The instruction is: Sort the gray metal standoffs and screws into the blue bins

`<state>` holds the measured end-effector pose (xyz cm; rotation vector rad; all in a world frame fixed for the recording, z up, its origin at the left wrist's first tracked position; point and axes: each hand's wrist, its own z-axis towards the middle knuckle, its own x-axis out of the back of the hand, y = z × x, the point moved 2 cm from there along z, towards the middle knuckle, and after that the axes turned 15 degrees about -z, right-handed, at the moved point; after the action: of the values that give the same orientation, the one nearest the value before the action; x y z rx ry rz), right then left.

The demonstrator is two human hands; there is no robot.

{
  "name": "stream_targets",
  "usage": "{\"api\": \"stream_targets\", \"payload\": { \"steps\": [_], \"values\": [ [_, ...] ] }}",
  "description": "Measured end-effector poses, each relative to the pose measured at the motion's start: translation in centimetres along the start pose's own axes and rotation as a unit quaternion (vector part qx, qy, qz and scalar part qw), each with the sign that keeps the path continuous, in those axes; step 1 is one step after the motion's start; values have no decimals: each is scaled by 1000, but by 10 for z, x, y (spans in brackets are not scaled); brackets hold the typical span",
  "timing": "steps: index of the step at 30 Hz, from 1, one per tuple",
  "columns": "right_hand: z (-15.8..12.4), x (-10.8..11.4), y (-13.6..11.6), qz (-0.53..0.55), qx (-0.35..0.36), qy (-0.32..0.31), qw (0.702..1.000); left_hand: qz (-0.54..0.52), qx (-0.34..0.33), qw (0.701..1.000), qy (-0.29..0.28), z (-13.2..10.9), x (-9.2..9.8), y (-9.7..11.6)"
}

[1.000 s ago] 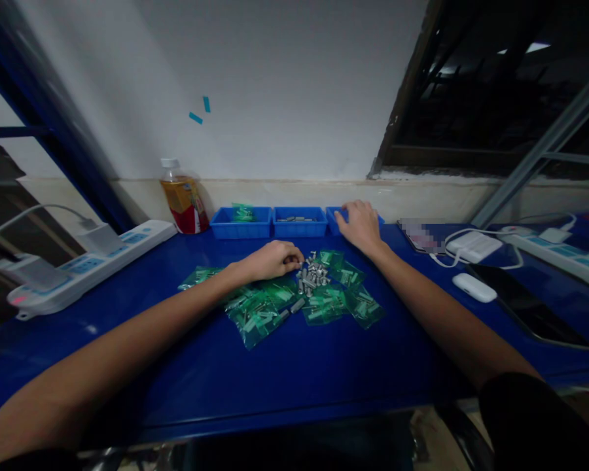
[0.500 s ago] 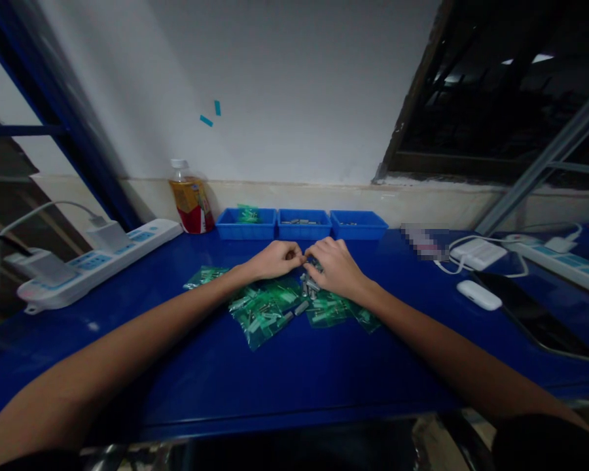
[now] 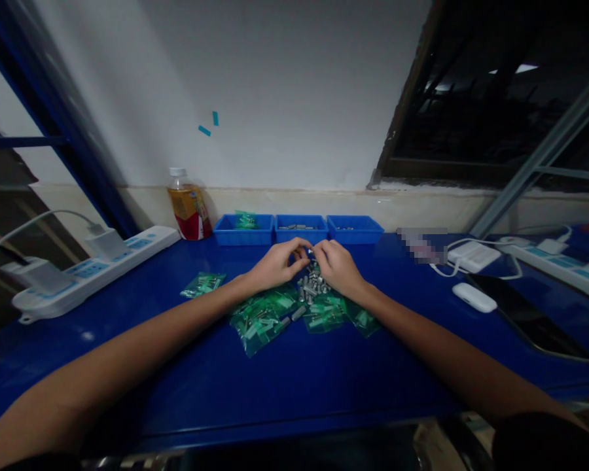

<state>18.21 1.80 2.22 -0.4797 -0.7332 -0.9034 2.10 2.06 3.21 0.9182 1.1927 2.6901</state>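
Both hands meet over a pile of small silvery metal cylinders on the blue table. My left hand has its fingers curled, with the tips at a small metal part. Against the other side of that part, my right hand has its fingers pressed together, which partly hide it. Green plastic bags with small parts inside lie in front of the left wrist. More green bags are below the right hand, and another green bag lies left of the left forearm.
Three blue bins stand along the wall: the left bin with a green bag, the middle bin and right bin with small metal pieces. A drink bottle and power strip are left; a phone and white case right.
The hands have shifted slightly, uncovering more of the metal pile. A small metal part now shows between the fingertips. The camera view has tilted a little upward.
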Motion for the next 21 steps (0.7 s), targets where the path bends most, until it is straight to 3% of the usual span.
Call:
{"api": "stream_targets", "payload": {
  "steps": [8,12,17,21],
  "values": [
    [2,3,-3,108,-43,-4,993,67,20,997,45,5,6,6],
    [11,7,0,202,-98,-22,974,117,-13,993,30,11,11,10],
    [26,12,7,252,-126,-37,959,244,-70,967,-3,24,17,11],
    [32,12,14,297,-155,-70,939,284,-75,955,-38,40,14,18]
  ]
}}
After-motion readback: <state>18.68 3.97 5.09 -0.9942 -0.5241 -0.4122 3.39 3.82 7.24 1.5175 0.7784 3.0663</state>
